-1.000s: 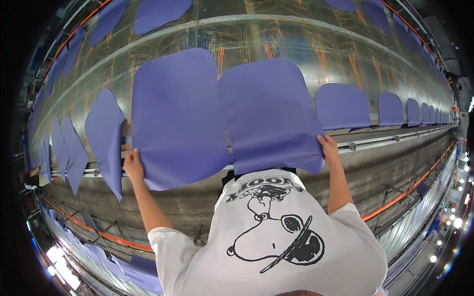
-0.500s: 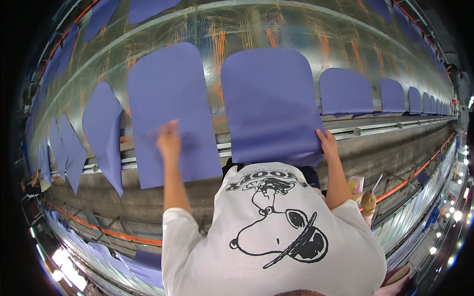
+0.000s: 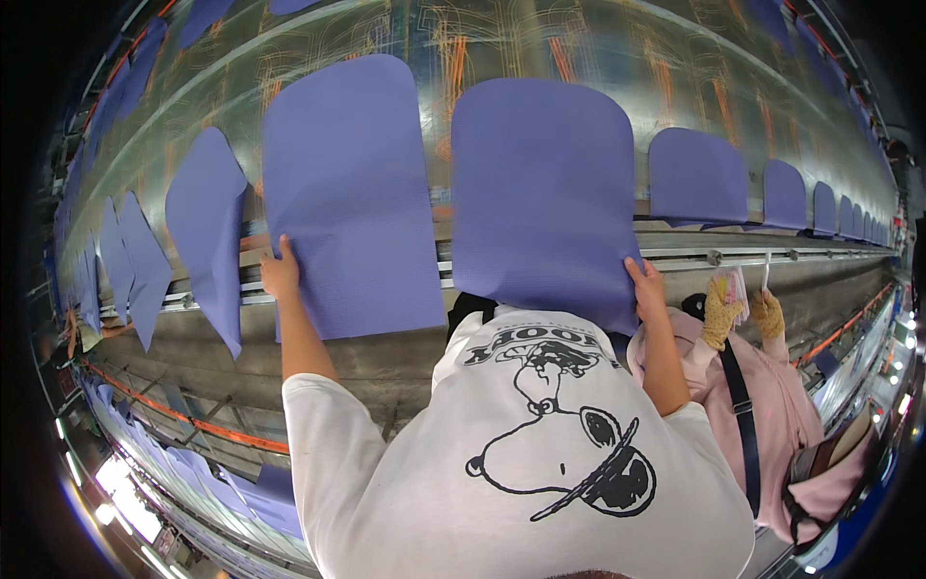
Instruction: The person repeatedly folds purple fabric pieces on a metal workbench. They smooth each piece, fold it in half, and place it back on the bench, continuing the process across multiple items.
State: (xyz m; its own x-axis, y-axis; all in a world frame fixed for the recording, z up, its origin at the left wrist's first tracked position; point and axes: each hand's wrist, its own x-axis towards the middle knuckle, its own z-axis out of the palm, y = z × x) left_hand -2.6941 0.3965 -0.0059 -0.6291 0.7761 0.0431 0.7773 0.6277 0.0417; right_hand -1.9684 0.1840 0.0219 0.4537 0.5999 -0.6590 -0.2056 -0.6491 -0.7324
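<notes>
Two large purple sheets with rounded far corners lie side by side over the metal table edge in front of me. My left hand (image 3: 281, 274) is at the left edge of the left sheet (image 3: 352, 193), thumb on its face and fingers around the edge. My right hand (image 3: 648, 289) grips the lower right edge of the right sheet (image 3: 543, 183). That sheet's near end bends down toward my shirt, while the left sheet hangs fairly flat. The fingertips behind both sheets are hidden.
Left stands a folded purple sheet (image 3: 207, 232); smaller-looking purple sheets (image 3: 698, 176) run off right. A metal rail (image 3: 694, 259) follows the table edge. Close on my right, a person in pink (image 3: 772, 386) wears yellow knit gloves (image 3: 719, 314) and holds a small packet and a thin white stick.
My left hand has moved left from the face of the left sheet to its edge. My right hand keeps its hold. The person in pink has come further into view on the right.
</notes>
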